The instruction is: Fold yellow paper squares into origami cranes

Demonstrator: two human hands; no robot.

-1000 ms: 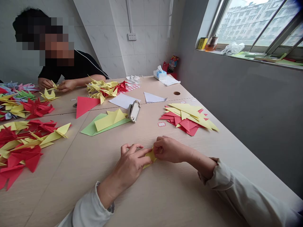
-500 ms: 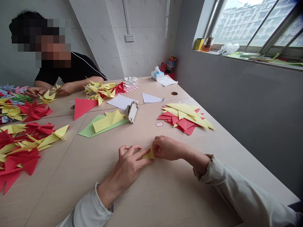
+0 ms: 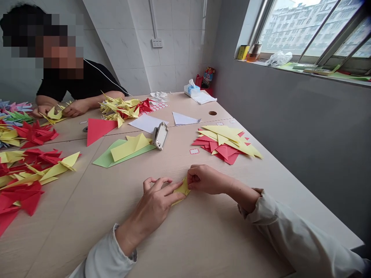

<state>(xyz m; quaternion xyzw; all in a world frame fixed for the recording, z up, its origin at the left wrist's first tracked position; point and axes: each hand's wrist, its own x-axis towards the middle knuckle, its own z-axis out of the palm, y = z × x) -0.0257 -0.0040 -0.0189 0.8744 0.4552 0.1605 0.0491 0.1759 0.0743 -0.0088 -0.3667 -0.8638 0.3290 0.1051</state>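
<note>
A small piece of folded yellow paper (image 3: 183, 188) lies between my two hands at the table's middle. The thumb and forefinger of my left hand (image 3: 156, 201) press on its left part, while the other fingers are bent and raised. At its right end, my right hand (image 3: 206, 180) pinches the edge with curled fingers. Much of the paper is hidden beneath my fingers. Beyond my right hand is a pile of red and yellow folded paper (image 3: 228, 143). Past my left hand, a folded yellow sheet (image 3: 131, 147) rests on a green sheet (image 3: 104, 157).
Many folded red and yellow paper pieces (image 3: 55, 170) cover the table's left side. A small metal-and-white object (image 3: 160, 136) stands near the white sheets (image 3: 145, 122). Opposite on the left, a person (image 3: 78, 83) handles yellow paper. A tissue box (image 3: 192, 89) sits at the far end.
The view has shifted slightly. My left thumb and forefinger have spread a little, showing more of the yellow paper. My right hand keeps its pinch.
</note>
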